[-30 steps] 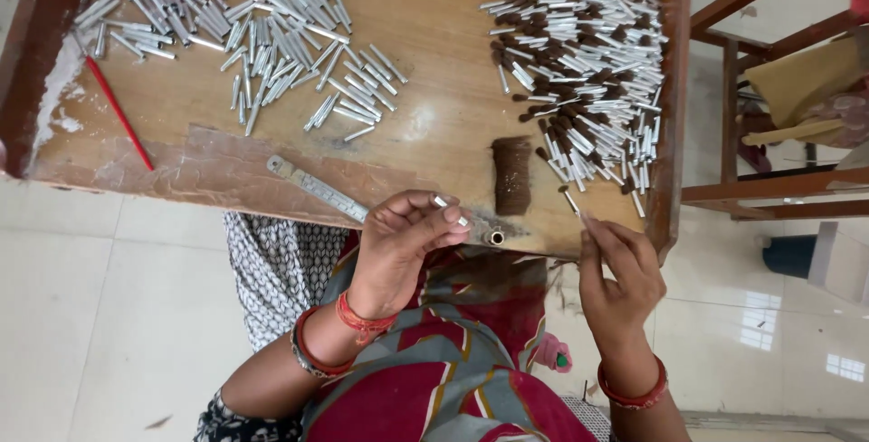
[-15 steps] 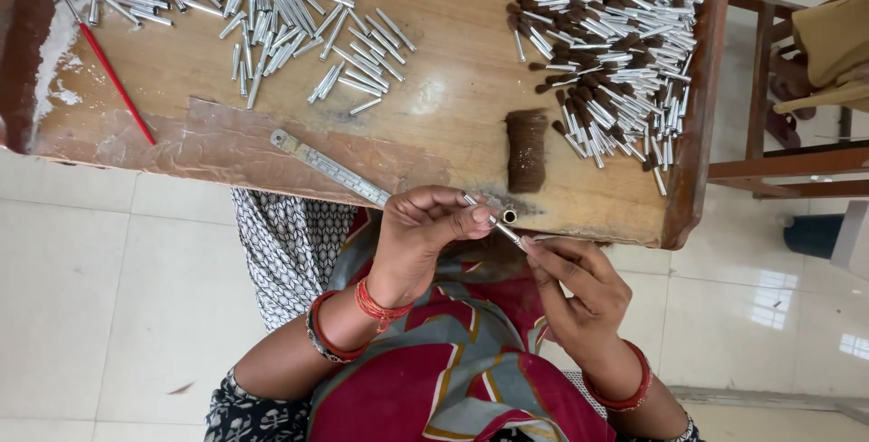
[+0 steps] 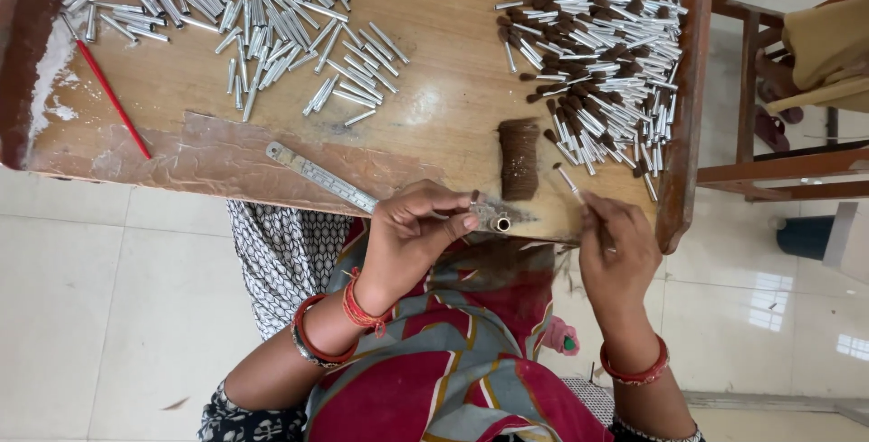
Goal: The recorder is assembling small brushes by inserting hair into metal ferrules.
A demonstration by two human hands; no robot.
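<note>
My left hand (image 3: pixel 412 234) pinches a small metal tube tool (image 3: pixel 496 221) at the near edge of the wooden table (image 3: pixel 434 89), beside a tuft of brown bristle hair. My right hand (image 3: pixel 617 247) holds a thin silver ferrule with a dark brush tip (image 3: pixel 569 180), lifted over the table's near right corner. A bundle of brown hair (image 3: pixel 519 159) stands just behind the two hands. A heap of filled ferrules with brown tips (image 3: pixel 597 39) lies at the far right.
A pile of empty silver tubes (image 3: pixel 226 8) covers the far left of the table. A metal ruler (image 3: pixel 319 176) lies along the near edge, a red stick (image 3: pixel 110 94) at the left. A wooden chair frame (image 3: pixel 769 89) stands to the right on the tiled floor.
My right hand has moved away from the left hand, up and right onto the table's corner, carrying a ferrule with a brush tip. My left hand stays at the edge.
</note>
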